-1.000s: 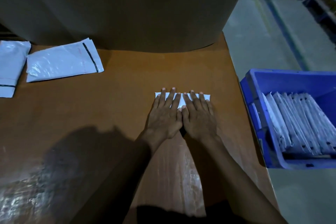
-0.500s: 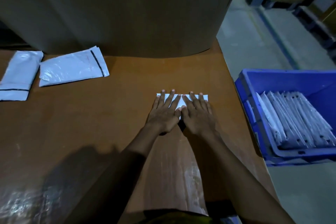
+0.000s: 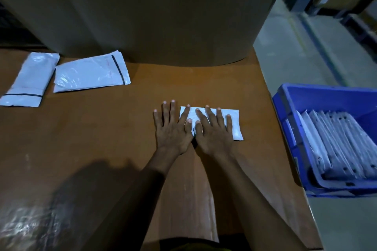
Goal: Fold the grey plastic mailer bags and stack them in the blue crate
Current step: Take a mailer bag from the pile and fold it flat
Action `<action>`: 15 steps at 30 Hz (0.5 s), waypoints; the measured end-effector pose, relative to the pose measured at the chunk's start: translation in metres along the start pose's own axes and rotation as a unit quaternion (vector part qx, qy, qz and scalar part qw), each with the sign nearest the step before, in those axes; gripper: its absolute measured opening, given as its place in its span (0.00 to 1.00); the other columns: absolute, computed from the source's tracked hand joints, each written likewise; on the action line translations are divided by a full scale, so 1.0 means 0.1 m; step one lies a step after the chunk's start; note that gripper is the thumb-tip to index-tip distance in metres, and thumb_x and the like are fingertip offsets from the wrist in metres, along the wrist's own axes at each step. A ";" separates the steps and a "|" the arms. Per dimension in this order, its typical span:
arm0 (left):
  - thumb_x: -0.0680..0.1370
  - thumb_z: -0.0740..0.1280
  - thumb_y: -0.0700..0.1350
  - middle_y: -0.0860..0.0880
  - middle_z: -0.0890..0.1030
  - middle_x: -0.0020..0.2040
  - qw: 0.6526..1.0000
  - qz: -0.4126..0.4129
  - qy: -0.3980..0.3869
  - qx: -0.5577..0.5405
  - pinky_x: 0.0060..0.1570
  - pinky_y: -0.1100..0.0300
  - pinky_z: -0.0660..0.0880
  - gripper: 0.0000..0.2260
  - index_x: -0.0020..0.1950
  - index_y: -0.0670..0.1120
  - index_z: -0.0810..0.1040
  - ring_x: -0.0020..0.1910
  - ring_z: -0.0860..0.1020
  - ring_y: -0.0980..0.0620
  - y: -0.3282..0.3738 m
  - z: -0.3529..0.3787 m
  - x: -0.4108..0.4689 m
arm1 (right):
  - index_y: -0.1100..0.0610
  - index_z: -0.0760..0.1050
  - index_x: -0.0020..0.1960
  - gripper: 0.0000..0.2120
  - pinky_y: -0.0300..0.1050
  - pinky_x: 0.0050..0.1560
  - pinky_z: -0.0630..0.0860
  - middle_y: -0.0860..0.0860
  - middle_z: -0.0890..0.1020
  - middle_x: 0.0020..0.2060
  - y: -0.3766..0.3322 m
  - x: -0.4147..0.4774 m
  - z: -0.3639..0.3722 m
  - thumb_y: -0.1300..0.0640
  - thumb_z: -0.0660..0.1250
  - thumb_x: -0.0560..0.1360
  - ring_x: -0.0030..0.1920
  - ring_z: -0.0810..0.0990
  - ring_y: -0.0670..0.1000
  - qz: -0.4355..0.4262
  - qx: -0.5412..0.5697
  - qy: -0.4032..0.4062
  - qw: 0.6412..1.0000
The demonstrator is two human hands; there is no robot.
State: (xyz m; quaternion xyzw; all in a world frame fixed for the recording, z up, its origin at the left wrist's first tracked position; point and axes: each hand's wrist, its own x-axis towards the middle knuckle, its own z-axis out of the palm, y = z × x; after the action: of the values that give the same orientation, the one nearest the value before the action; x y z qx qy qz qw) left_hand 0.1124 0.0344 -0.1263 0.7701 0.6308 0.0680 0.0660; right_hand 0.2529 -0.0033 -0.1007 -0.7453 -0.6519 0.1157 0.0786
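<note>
Both hands flat, fingers straight: right hand [image 3: 213, 132] presses the folded mailer [image 3: 234, 126] onto the bench [image 3: 102, 138], left hand [image 3: 172, 128] mostly beside it.

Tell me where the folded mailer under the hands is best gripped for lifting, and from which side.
Pinch the folded mailer at its exposed right short edge, coming from the blue crate side. It lies flat on the table, so a thumb probably must slide under there; the right hand presses flat on its middle, the left hand on its left end.

Single head camera, facing forward-down, close above table [image 3: 98, 149].
</note>
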 end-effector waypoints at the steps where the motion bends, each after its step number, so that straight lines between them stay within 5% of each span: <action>1: 0.84 0.40 0.59 0.43 0.45 0.85 1.000 -0.001 -0.004 0.000 0.78 0.35 0.39 0.27 0.84 0.58 0.48 0.83 0.39 0.40 0.00 0.00 0.00 | 0.40 0.55 0.83 0.29 0.56 0.79 0.35 0.44 0.52 0.83 -0.01 0.00 0.02 0.41 0.42 0.82 0.83 0.43 0.51 0.006 0.005 0.000 1.000; 7: 0.82 0.36 0.58 0.43 0.50 0.85 0.999 0.014 0.011 0.026 0.79 0.37 0.39 0.30 0.84 0.56 0.53 0.83 0.45 0.41 0.04 -0.11 -0.01 | 0.41 0.49 0.84 0.26 0.58 0.79 0.36 0.45 0.47 0.84 0.15 0.14 -0.21 0.42 0.42 0.86 0.83 0.40 0.52 -0.038 0.022 -0.098 0.994; 11: 0.84 0.39 0.55 0.48 0.54 0.85 0.993 0.111 0.037 -0.027 0.81 0.46 0.40 0.29 0.84 0.50 0.56 0.84 0.46 0.46 0.19 -0.15 0.01 | 0.46 0.60 0.82 0.32 0.55 0.80 0.43 0.48 0.59 0.82 0.44 0.01 -0.28 0.38 0.38 0.83 0.83 0.50 0.53 -0.059 0.031 0.050 0.997; 15: 0.86 0.42 0.53 0.51 0.56 0.84 0.986 0.158 0.033 -0.049 0.81 0.47 0.44 0.26 0.84 0.50 0.54 0.84 0.47 0.48 0.31 0.03 -0.07 | 0.54 0.69 0.78 0.29 0.57 0.81 0.53 0.54 0.68 0.79 0.50 -0.08 -0.07 0.44 0.45 0.84 0.82 0.58 0.57 -0.071 0.025 0.095 0.993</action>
State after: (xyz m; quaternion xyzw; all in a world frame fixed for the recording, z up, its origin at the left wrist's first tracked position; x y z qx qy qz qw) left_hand 0.1415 0.0213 -0.1236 0.8531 0.4991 0.1342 0.0714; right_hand 0.3018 -0.0183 -0.1064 -0.7024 -0.6897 0.0548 0.1670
